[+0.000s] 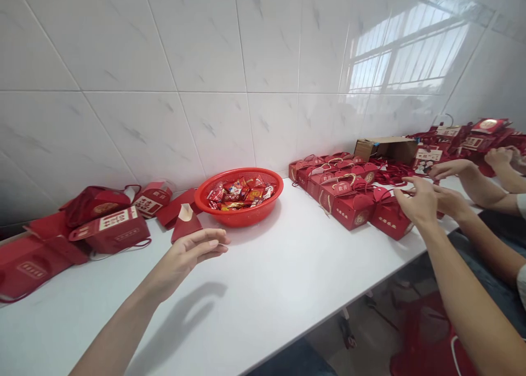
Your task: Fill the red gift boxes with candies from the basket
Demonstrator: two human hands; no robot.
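One red gift box [388, 216] stands on the white table [279, 288], at the near right end of the rows of boxes [332, 187]. The person's right hand [419, 200] is at its right side, fingers bent; whether they grip it, I cannot tell. The left hand [197, 250], well apart from the right, hangs over the table, fingers loosely curved and parted. Beyond it sits a red basin [240, 218] of wrapped sweets [240, 192].
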